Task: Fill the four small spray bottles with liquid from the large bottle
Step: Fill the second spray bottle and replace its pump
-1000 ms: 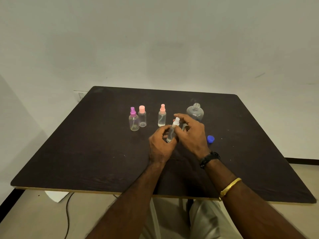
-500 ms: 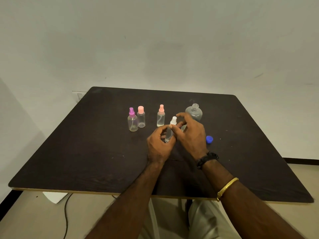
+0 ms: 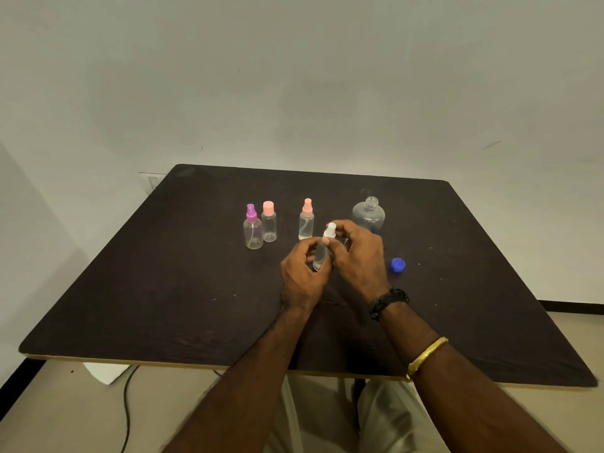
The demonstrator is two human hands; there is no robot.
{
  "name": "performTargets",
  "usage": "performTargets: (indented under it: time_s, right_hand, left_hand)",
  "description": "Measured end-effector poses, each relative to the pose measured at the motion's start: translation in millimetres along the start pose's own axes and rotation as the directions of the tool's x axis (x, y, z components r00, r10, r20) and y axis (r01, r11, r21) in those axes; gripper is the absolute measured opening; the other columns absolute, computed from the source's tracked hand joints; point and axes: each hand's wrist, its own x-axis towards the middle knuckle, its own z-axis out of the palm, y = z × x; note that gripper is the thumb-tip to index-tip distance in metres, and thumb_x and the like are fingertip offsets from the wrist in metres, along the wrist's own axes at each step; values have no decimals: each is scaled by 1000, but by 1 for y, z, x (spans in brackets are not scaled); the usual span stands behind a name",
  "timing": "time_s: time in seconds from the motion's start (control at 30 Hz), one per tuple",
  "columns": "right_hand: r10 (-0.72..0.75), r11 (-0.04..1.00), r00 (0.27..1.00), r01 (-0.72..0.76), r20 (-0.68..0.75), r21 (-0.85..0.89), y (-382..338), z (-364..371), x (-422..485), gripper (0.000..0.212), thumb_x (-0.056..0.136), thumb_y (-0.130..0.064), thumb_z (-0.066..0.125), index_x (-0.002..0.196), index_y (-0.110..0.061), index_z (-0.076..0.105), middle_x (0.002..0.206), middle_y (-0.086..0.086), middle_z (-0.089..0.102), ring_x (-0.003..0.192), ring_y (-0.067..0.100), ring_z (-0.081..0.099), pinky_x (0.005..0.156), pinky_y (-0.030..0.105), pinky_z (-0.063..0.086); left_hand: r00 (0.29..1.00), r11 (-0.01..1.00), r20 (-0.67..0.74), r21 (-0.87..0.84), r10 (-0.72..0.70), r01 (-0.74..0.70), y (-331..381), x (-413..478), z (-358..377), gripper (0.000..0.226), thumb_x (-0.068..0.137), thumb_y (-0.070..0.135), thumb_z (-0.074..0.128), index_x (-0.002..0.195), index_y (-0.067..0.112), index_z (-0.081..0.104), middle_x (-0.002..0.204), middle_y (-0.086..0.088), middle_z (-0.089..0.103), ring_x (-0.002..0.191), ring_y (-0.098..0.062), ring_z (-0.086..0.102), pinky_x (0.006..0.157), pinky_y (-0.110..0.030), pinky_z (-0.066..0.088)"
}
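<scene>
At the middle of the dark table [image 3: 163, 289] my left hand [image 3: 302, 276] grips the clear body of a small white-topped spray bottle [image 3: 322, 253], tilted slightly. My right hand [image 3: 358, 256] pinches its white spray top [image 3: 330, 231]. Behind my right hand stands the large clear bottle [image 3: 368, 213], upright with its neck open. Its blue cap [image 3: 397, 265] lies on the table to the right. Three other small bottles stand in a row to the left: one purple-topped [image 3: 252, 227], one with a pink cap [image 3: 269, 222], one with a pink sprayer [image 3: 306, 220].
A pale wall rises behind the table. A white object [image 3: 104, 372] and a dark cable [image 3: 125, 407] lie on the floor under the table's near left edge. My wristband [image 3: 389, 300] and gold bangle [image 3: 426, 354] are on my right arm.
Both hands stay on the white-topped bottle; my right fingers have shifted a little around its spray top. Nothing else on the table has moved.
</scene>
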Motion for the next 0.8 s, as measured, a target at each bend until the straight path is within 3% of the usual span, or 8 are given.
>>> performTargets:
  time_s: [0.3, 0.47, 0.6, 0.8]
  right_hand:
    - [38, 999, 999, -38, -18, 38, -1, 1, -2, 30, 91, -39, 72, 117, -26, 69, 103, -14, 72, 96, 2, 68, 86, 34, 60]
    - [16, 998, 1000, -16, -8, 61, -3, 5, -2, 34, 92, -42, 70, 122, -25, 68, 106, -7, 73, 99, 7, 68, 87, 38, 60]
    - [-17, 999, 1000, 17, 13, 30, -7, 9, 4, 33, 93, -41, 68, 123, -25, 68, 103, -5, 72, 95, 11, 66, 83, 40, 60]
    - [-69, 996, 998, 69, 7, 62, -21, 19, 20, 29, 94, -36, 69, 120, -22, 70, 99, -6, 73, 90, 10, 67, 79, 37, 59]
  left_hand:
    - [1000, 1000, 9, 12, -7, 7, -3, 1, 0, 32, 88, 30, 78, 118, 23, 68, 106, 12, 71, 95, -5, 70, 81, -25, 60]
    - [998, 998, -24, -17, -60, 59, -2, 2, 0, 37, 88, 26, 80, 122, 19, 68, 110, 6, 73, 97, -3, 71, 83, -22, 60]
    - [992, 994, -72, -38, -107, 105, 1, 4, 0, 39, 86, 17, 82, 122, 14, 69, 109, 4, 74, 94, 10, 68, 80, -11, 56]
    - [984, 994, -146, -57, -101, 93, 4, 19, -12, 41, 86, 18, 81, 125, 9, 69, 114, 4, 73, 98, 6, 68, 85, -11, 55]
